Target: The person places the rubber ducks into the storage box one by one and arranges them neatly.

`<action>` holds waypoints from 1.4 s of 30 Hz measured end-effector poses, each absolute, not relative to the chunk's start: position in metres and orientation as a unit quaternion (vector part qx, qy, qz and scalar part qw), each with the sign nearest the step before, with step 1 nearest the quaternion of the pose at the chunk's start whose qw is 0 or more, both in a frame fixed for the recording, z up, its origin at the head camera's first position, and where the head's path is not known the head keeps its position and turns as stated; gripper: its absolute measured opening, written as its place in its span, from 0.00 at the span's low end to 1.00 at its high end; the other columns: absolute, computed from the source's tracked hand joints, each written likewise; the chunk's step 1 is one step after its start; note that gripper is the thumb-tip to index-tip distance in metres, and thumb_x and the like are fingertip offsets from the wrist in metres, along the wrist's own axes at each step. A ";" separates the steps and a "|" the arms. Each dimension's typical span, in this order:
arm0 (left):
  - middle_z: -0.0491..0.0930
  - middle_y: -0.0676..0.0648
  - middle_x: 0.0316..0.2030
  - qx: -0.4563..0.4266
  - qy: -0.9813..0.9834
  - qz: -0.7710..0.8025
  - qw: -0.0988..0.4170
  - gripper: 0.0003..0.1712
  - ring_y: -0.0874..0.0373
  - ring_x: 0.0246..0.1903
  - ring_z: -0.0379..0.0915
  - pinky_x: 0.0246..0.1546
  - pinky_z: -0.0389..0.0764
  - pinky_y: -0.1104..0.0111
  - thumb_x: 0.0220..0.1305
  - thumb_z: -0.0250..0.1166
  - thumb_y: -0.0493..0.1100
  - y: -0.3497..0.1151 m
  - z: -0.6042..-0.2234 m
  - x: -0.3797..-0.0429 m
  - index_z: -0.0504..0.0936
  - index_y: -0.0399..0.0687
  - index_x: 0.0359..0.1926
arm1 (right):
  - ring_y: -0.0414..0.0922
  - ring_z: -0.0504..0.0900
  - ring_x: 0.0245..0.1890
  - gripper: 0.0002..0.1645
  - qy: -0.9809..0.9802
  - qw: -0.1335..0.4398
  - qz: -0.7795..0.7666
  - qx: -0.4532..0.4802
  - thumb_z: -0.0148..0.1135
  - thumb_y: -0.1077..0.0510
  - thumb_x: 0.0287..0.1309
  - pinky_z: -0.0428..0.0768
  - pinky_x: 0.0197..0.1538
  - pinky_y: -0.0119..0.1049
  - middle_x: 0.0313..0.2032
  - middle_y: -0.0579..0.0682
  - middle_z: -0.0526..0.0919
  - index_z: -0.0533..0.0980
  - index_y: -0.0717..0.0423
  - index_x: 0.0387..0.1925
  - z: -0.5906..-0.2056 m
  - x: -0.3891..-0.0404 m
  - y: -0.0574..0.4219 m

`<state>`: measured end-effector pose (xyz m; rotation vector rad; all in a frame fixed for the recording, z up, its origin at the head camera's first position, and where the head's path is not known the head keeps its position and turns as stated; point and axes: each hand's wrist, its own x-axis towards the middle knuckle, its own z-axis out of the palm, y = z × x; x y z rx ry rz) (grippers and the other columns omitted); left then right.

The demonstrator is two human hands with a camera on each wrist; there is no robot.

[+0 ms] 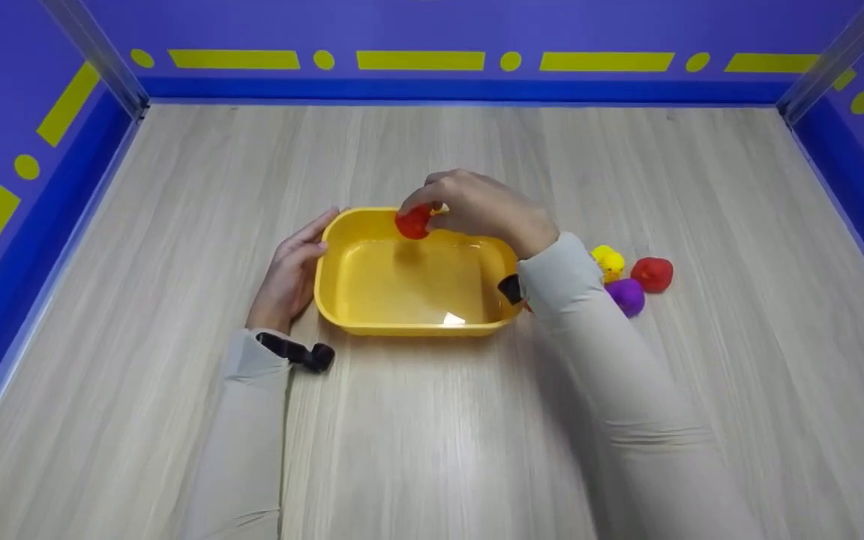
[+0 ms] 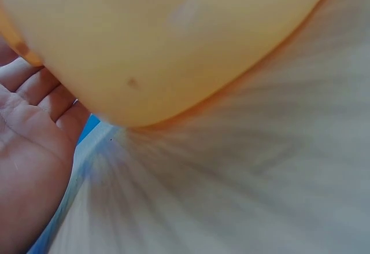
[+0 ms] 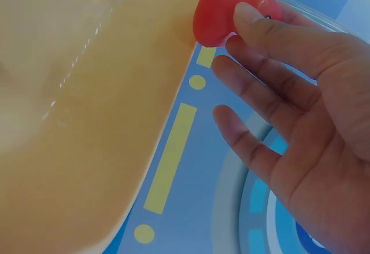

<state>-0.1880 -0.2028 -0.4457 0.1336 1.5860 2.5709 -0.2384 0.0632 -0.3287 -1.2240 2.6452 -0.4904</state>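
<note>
A yellow plastic basin [image 1: 402,328] stands mid-table. My left hand [image 1: 298,266] grips its left side, the thumb at the rim and the fingers along the outer wall. In the left wrist view the palm [image 2: 32,144] lies beside the basin's side. Over the basin's far rim, my right hand [image 1: 481,206] pinches a red rubber duck [image 1: 412,223] between thumb and fingertips. The right wrist view shows the duck [image 3: 219,14] close up, with the other fingers of the hand [image 3: 300,115] spread below it.
Right of the basin, partly behind my right forearm, lie a yellow rubber duck [image 1: 609,262], a purple toy [image 1: 627,297] and a red toy [image 1: 652,275]. Blue walls [image 1: 432,26] with yellow markings border the wooden table [image 1: 417,435] at the back and sides.
</note>
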 end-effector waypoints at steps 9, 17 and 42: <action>0.59 0.39 0.71 0.046 0.525 0.848 0.061 0.31 0.56 0.68 0.60 0.69 0.63 0.65 0.64 0.44 0.28 -0.203 -0.447 -0.187 0.58 0.32 0.70 | 0.46 0.78 0.45 0.21 0.879 0.130 -0.185 -0.419 0.65 0.66 0.56 0.80 0.55 0.36 0.47 0.49 0.84 0.81 0.49 0.52 -0.336 -0.240 0.049; 0.59 0.39 0.71 0.040 0.526 0.847 0.063 0.32 0.56 0.68 0.60 0.70 0.62 0.65 0.63 0.44 0.27 -0.201 -0.446 -0.188 0.58 0.32 0.69 | 0.46 0.78 0.45 0.20 0.877 0.156 -0.192 -0.412 0.65 0.64 0.57 0.79 0.57 0.35 0.47 0.50 0.84 0.81 0.50 0.52 -0.346 -0.243 0.040; 0.62 0.38 0.70 0.047 0.524 0.849 0.056 0.32 0.56 0.68 0.59 0.70 0.63 0.65 0.62 0.45 0.28 -0.203 -0.448 -0.188 0.58 0.30 0.69 | 0.47 0.77 0.43 0.20 0.866 0.173 -0.189 -0.430 0.64 0.63 0.58 0.78 0.56 0.33 0.47 0.49 0.83 0.80 0.52 0.53 -0.365 -0.241 0.009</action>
